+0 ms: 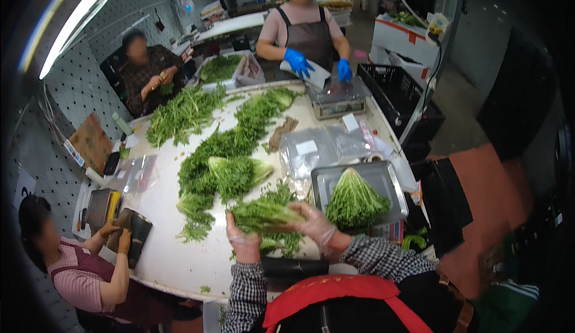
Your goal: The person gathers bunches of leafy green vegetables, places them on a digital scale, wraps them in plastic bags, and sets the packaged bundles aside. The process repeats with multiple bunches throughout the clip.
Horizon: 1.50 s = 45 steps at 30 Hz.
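My left hand (pixel 244 239), in a thin clear glove, is at the leafy end of a bunch of frisée-like greens (pixel 265 214), its fingers partly hidden by leaves. Gripping the pale stem end is my right hand (pixel 316 226), gloved the same way. The bunch lies sideways between both hands, slightly blurred. Loose leaves (pixel 283 243) lie below it on the white table (pixel 166 256). Right of my hands, a trimmed head of greens (pixel 355 198) rests stem end up in a metal tray (pixel 396 184). Another pale-based head (pixel 236 176) sits just beyond my hands.
A long row of greens (pixel 256 122) crosses the table beside a leafy pile (pixel 184 113). Clear plastic bags (pixel 310 151) and a scale (pixel 339 99) lie to the right. Across stands a person in blue gloves (pixel 298 63); two other people work at left. Black crates (pixel 391 90) flank the table.
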Available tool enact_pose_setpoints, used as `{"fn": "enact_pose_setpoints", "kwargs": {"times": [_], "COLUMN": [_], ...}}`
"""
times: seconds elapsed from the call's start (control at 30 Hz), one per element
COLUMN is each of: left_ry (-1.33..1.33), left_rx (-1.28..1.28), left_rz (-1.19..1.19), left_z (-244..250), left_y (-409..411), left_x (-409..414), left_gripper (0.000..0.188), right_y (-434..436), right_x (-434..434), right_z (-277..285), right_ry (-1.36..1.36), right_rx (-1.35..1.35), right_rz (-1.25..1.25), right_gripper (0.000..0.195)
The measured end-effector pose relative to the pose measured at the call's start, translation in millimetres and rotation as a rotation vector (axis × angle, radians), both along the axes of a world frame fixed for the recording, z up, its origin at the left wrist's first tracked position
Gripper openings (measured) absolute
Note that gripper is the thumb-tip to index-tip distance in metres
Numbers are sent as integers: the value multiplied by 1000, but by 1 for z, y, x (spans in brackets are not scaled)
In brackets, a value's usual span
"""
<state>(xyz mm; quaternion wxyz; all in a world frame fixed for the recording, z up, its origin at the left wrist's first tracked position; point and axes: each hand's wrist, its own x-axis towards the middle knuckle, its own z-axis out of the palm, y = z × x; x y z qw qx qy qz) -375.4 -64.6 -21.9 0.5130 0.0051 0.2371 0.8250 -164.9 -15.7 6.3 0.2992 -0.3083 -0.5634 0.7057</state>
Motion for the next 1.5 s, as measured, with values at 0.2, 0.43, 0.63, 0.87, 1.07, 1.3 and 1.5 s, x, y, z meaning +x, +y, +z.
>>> {"fn": "enact_pose_setpoints", "kwargs": {"times": [0.2,0.43,0.63,0.87,1.07,1.3,1.5], "left_ry": [119,407,481,719,1072,1275,1536], "left_rx": [-32,-311,-138,-366,-273,-261,-193], "left_rz": [-154,-445,-742,-472,-548,-869,-907], "left_z": [13,12,48,28,-1,17,-16], "left_y": [0,-25,-32,19,96,151,176], "left_x": [33,58,112,91,90,129,151], "left_gripper": [39,25,22,21,44,64,89], "right_y": [5,28,89,182,207,193,175], "right_x": [36,100,134,139,141,141,149], "right_z": [-5,33,59,6,-52,-35,-34], "right_ry": [243,225,215,-257,-680,-607,-540], "right_rx": [-9,13,-51,140,421,360,8], "right_rz": [-223,-525,-532,-248,-218,-277,-360], "right_gripper": [34,34,34,38,52,62,64]}}
